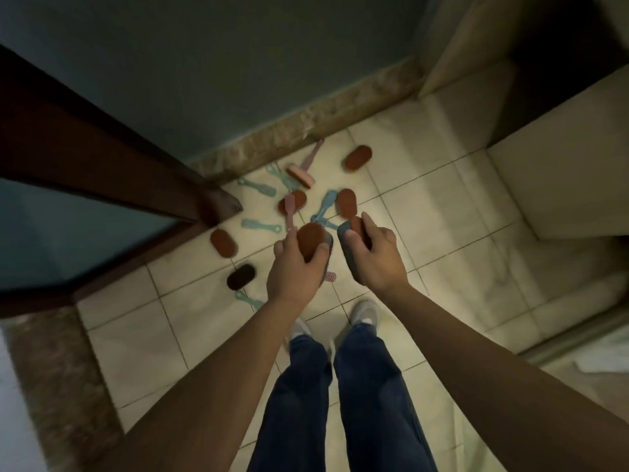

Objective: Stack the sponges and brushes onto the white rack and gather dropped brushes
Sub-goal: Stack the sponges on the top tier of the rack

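Held both bare arms stretched forward and down, hands close together. Gripped a brown oval sponge (309,237) in the left hand (293,271), thumb pressed on its side. Clasped a grey-backed sponge (347,248) in the right hand (379,259), thumb and fingers curled round it.

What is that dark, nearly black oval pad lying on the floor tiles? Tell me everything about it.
The dark oval pad looks matte and spongy, with rounded ends. It lies flat, slanted, on the cream tiled floor, near the brown door frame. A teal plastic brush lies just beside it; contact is unclear.
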Available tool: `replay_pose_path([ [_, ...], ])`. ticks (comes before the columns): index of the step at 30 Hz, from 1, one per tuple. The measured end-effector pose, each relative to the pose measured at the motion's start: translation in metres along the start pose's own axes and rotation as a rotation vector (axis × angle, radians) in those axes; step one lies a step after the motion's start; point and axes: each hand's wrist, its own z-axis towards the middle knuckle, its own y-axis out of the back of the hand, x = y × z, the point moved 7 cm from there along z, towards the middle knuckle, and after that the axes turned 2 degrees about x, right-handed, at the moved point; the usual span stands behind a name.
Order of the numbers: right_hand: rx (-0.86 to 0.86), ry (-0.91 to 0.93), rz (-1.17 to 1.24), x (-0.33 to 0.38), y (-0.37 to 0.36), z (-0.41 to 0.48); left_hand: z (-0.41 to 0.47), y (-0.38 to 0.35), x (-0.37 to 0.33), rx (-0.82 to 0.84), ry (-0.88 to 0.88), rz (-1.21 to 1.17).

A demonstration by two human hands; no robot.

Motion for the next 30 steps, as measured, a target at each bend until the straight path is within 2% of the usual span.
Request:
replay_pose_path([
  [11,-0.221,0.115,0.233,0.148,0.174,-0.140,-0.110,0.140,-0.197,0.046,-0.310,-0.144],
  [15,-0.311,0.158,0.278,0.178,0.222,-0.165,-0.137,0.168,-0.255,0.088,-0.370,-0.290],
  [24,-0.531,0.243,0.488,0.215,0.328,-0.215,-0.171,0.176,-0.371,0.262,-0.432,-0.517],
  [30,-0.667,0.275,0.563,0.213,0.431,-0.224,-0.197,0.158,-0.467,0.398,-0.520,-0.521],
])
